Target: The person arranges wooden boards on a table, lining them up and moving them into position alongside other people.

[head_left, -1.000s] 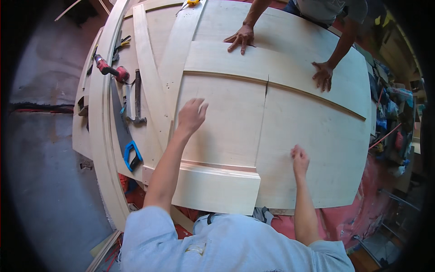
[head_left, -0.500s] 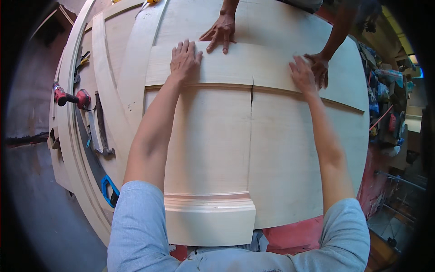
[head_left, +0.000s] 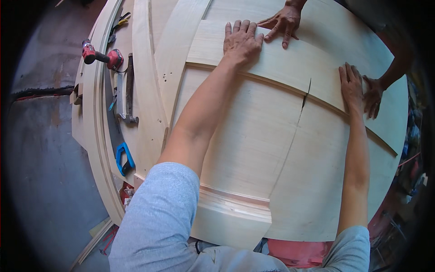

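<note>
A wide pale wooden board (head_left: 290,59) lies across a larger wooden panel (head_left: 253,136). My left hand (head_left: 242,43) rests flat on the board's left part, fingers spread. Farther right, my right hand (head_left: 351,86) lies on the same board with its fingers stretched out. Neither hand grips anything. Another person's hand (head_left: 285,25) presses on the board's far edge beside my left hand, and that person's other hand (head_left: 374,96) is close to my right. Between my hands, a dark split (head_left: 306,97) shows at the board's near edge, continuing as a thin line down the panel.
Left of the panel lie a red and black cordless drill (head_left: 102,56), a hammer (head_left: 130,90) and a blue-handled saw (head_left: 124,158). Long wooden strips (head_left: 100,136) curve along that side. A thick stepped wooden piece (head_left: 235,222) sits at the near edge, by my body.
The view has turned left, so the panel appears shifted right and tilted. My right hand, blurred before, now lies still on the board. My left hand stays on the board.
</note>
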Demonstrator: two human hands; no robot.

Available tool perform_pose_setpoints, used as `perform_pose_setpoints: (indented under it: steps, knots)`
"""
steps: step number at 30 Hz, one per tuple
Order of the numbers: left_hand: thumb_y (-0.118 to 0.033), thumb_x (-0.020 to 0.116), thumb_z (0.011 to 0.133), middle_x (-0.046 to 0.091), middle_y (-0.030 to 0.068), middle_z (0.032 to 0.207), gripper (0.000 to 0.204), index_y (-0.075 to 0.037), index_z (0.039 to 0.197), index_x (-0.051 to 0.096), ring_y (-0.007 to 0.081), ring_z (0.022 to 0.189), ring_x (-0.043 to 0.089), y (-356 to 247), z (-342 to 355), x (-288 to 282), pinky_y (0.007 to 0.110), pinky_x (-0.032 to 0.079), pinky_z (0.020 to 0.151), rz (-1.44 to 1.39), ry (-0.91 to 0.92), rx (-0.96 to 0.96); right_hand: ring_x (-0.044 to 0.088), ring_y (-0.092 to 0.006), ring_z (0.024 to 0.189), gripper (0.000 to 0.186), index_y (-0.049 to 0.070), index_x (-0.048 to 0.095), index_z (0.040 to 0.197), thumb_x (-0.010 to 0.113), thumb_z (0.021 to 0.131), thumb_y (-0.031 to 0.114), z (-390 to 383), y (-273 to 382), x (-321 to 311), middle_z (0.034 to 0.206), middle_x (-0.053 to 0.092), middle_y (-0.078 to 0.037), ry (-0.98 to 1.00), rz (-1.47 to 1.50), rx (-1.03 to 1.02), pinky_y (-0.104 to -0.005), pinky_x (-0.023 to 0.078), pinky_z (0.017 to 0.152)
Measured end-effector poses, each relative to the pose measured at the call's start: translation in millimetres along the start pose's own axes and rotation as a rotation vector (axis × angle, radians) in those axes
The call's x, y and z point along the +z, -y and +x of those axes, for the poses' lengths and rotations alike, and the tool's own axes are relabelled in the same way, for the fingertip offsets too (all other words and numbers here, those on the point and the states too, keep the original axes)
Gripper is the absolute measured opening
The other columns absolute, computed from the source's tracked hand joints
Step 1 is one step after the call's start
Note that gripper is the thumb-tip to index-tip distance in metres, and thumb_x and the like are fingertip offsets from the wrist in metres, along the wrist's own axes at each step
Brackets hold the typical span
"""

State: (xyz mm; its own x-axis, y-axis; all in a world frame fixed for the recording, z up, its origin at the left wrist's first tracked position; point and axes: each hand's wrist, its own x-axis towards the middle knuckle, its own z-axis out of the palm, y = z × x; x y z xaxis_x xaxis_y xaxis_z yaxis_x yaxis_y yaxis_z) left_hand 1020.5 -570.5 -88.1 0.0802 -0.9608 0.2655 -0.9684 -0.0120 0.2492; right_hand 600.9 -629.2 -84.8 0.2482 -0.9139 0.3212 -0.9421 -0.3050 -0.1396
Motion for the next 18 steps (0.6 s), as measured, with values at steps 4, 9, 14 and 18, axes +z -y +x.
perform_pose_setpoints:
  steps: [4, 9, 14, 18]
  knots:
    - [-0.045, 0.043, 0.106, 0.05, 0.0101, 0.154, 0.057, -0.009, 0.149, 0.051, 0.0293, 0.148, 0.04, -2.1, -12.8, -6.9, 0.055, 0.02, 0.127, -0.032, 0.028, -0.001, 0.051, -0.0399, 0.14, 0.055, 0.009, 0.064, 0.143, 0.055, 0.107, 0.05, -14.7, -1.9, -2.1, 0.145, 0.06, -0.02, -0.016, -0.029, -0.037, -0.0509, 0.038, 0.118]
    - [-0.045, 0.045, 0.105, 0.051, 0.0115, 0.154, 0.057, -0.008, 0.148, 0.051, 0.0304, 0.147, 0.041, -3.6, -32.4, -10.6, 0.056, 0.02, 0.127, -0.023, -0.01, 0.004, 0.053, -0.041, 0.136, 0.052, 0.009, 0.064, 0.142, 0.057, 0.107, 0.046, -33.8, 2.6, -9.7, 0.143, 0.062, -0.019, -0.025, -0.004, -0.062, -0.051, 0.041, 0.116]
    - [-0.045, 0.045, 0.106, 0.049, 0.0134, 0.157, 0.057, -0.007, 0.149, 0.051, 0.0318, 0.15, 0.039, -5.4, -52.3, -12.1, 0.056, 0.02, 0.127, -0.037, -0.041, 0.015, 0.056, -0.0411, 0.131, 0.045, 0.009, 0.067, 0.135, 0.059, 0.106, 0.041, -55.9, 6.8, -20.4, 0.139, 0.065, -0.016, -0.046, -0.227, -0.254, -0.0501, 0.046, 0.111]
    - [-0.046, 0.043, 0.106, 0.048, 0.0133, 0.159, 0.06, -0.008, 0.153, 0.048, 0.0327, 0.152, 0.037, -6.0, -64.7, -15.2, 0.054, 0.017, 0.129, 0.044, 0.018, 0.0, 0.058, -0.0401, 0.128, 0.041, 0.007, 0.068, 0.132, 0.06, 0.105, 0.037, -67.8, 6.6, -22.2, 0.134, 0.066, -0.019, -0.073, -0.221, -0.245, -0.0482, 0.047, 0.11]
